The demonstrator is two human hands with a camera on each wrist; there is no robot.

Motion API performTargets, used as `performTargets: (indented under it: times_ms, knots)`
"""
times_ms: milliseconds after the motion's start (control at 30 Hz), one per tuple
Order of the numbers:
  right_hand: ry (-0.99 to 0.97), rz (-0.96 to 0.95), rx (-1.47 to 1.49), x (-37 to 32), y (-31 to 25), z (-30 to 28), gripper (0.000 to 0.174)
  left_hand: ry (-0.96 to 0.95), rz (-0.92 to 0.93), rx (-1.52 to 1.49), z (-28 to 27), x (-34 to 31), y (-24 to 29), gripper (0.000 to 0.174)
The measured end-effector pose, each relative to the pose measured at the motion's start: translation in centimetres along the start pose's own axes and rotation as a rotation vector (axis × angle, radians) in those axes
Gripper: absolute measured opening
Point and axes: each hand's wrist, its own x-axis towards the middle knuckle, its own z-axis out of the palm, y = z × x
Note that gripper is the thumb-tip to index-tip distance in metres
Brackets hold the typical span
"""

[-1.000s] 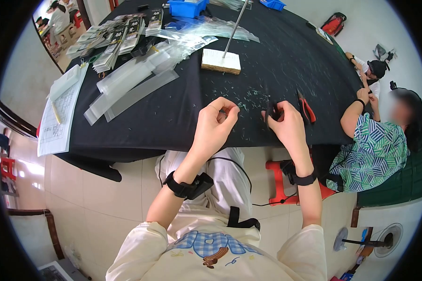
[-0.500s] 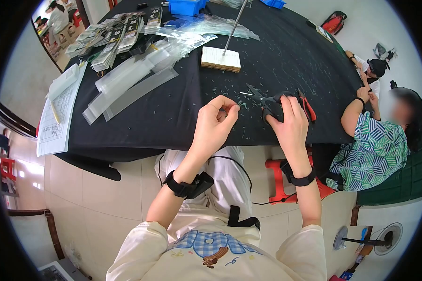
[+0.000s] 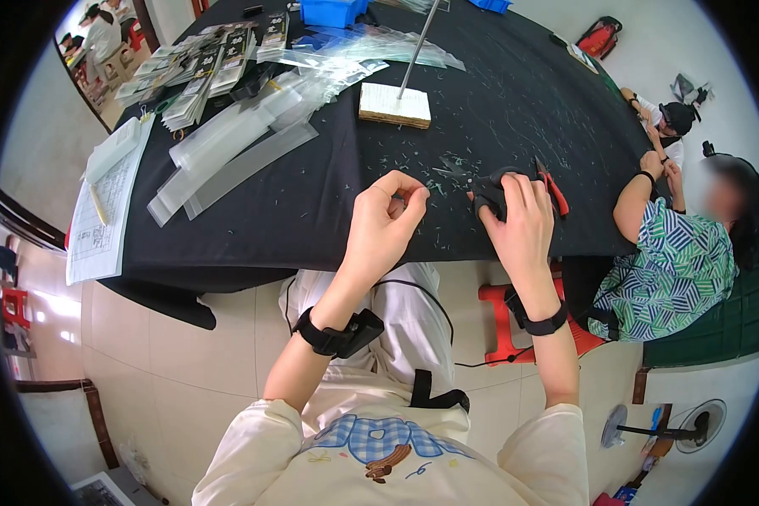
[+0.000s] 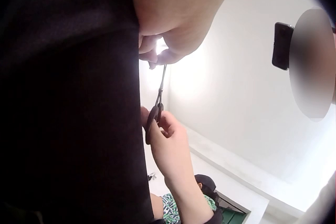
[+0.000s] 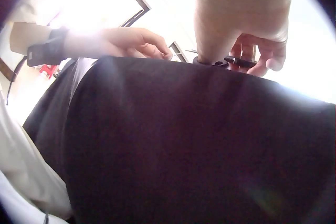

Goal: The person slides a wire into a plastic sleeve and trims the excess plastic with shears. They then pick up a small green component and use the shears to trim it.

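Note:
Over the front of the black-covered table [image 3: 312, 228], my left hand [image 3: 385, 223] has curled fingers, with thumb and index fingertip pinched together. What they pinch is too small to make out. A short distance to its right, my right hand [image 3: 521, 215] holds black-handled scissors [image 3: 471, 180], fingers and thumb at the handles. Their blades point left, a little beyond the left fingertips in the head view. In the left wrist view, the scissors [image 4: 153, 121] extend from the right hand [image 4: 170, 148] toward the left fingers. Red-handled pliers [image 3: 553, 192] lie just right of the right hand.
Small greenish scraps [image 3: 405, 158] litter the cloth. A white block [image 3: 395, 105] with an upright metal rod stands beyond the hands. Clear plastic sleeves [image 3: 236, 139], packaged cards [image 3: 207, 76], a written sheet [image 3: 110, 202] and a blue bin [image 3: 333, 12] are farther off. Another person [image 3: 666, 270] sits at right.
The right hand has turned the scissors from nearly upright and end-on to lying leftward, with the blades in view. The left hand keeps almost the same place and pinch.

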Motion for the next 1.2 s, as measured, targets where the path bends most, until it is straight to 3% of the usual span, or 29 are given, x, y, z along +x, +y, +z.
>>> performTargets:
  times_ms: [300, 467, 600, 667, 800, 900, 1000, 1067, 1200]
  knots:
    - [-0.121, 0.040, -0.030, -0.5, 0.5, 0.8, 0.039, 0.001, 0.004, -0.005, 0.0, 0.0, -0.1, 0.009]
    - [-0.263, 0.206, 0.026, -0.2, 0.2, 0.4, 0.035, -0.002, 0.008, 0.003, 0.0, 0.0, -0.4, 0.009]
    - [-0.250, 0.203, 0.045, 0.3, 1.0, 0.1, 0.036, -0.006, -0.008, 0.003, 0.0, 0.0, -0.1, 0.009]
    - [-0.390, 0.311, 0.095, 0.8, 0.9, -0.3, 0.038, -0.004, -0.016, -0.016, 0.0, 0.0, 0.0, 0.009]
    - [-0.403, 0.221, 0.044, 1.1, 1.4, -0.4, 0.040, -0.006, -0.003, -0.014, 0.0, 0.0, -0.1, 0.009]
    - [-0.294, 0.129, 0.158, 0.9, 1.6, 0.1, 0.040, -0.005, 0.004, -0.019, 0.0, 0.0, -0.2, 0.009]
    - [-0.312, 0.209, 0.222, 0.7, 1.4, 0.1, 0.040, -0.002, 0.012, -0.014, -0.1, 0.1, -0.4, 0.009]
    - [-0.405, 0.414, 0.387, 0.7, 1.4, 0.1, 0.041, -0.003, 0.023, -0.002, 0.0, 0.0, -0.3, 0.009]
    - [-0.350, 0.366, 0.384, 0.1, 1.3, 0.3, 0.042, -0.008, 0.007, -0.017, -0.1, 0.0, -0.2, 0.009]
